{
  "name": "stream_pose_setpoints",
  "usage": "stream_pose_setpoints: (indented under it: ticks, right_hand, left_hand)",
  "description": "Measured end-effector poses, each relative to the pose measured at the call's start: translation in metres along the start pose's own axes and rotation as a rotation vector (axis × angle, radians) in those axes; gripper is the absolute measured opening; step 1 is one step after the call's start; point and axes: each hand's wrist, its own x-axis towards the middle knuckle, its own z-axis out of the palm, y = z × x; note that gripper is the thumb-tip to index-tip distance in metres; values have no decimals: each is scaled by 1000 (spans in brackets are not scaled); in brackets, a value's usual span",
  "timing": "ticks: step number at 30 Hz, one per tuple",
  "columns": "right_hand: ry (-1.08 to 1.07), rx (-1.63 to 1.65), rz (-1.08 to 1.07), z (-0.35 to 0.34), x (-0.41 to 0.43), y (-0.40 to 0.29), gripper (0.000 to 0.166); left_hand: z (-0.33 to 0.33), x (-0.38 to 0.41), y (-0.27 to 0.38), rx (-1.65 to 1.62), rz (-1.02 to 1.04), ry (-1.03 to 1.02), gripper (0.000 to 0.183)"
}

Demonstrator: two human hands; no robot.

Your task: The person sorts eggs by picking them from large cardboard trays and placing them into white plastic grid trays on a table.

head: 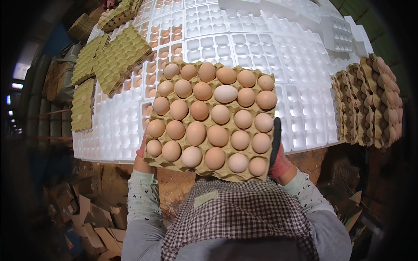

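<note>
A pulp egg tray (209,112) full of brown and pale eggs is held up in front of me, above the near edge of the table. My right hand (280,156), in a red and black glove, grips its right side with the fingers along the edge. On the opposite side my left hand (141,150) holds the tray, mostly hidden behind it; only a bit of red glove shows. Under and beyond the tray lie white foam egg trays (209,45) with square cells. Some foam trays on the left hold brown eggs (166,32).
Stacked pulp trays loaded with eggs (369,101) stand at the table's right edge. Egg-free pulp trays (122,58) lie at the left, one smaller pile (83,104) carrying two eggs. White foam blocks (336,32) sit far right. Torn cardboard (94,225) litters the floor at lower left.
</note>
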Motion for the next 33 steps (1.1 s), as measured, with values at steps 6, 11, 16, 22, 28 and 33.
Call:
stream_pose_setpoints:
  ticks: [6,11,16,22,28,33]
  right_hand:
    - [-124,-470,-96,36,-17,-74,54]
    - [155,-1324,-327,-27,-13,-150,49]
    - [313,-2117,-577,67,-43,-147,36]
    - [-76,-2814,-334,99,-74,-106,55]
    - [371,-1422,-206,77,-100,-139,44]
    - [181,-2896,-321,103,-59,-67,58]
  left_hand:
    - [94,-19,-34,-21,99,-140,47]
    - [109,24,-72,170,132,31,43]
    - [109,-25,-23,1018,670,114,57]
    - [129,-60,-1,1653,822,-182,60]
    - [142,-50,0,639,488,-173,48]
    - [176,-60,-25,1824,795,-160,63]
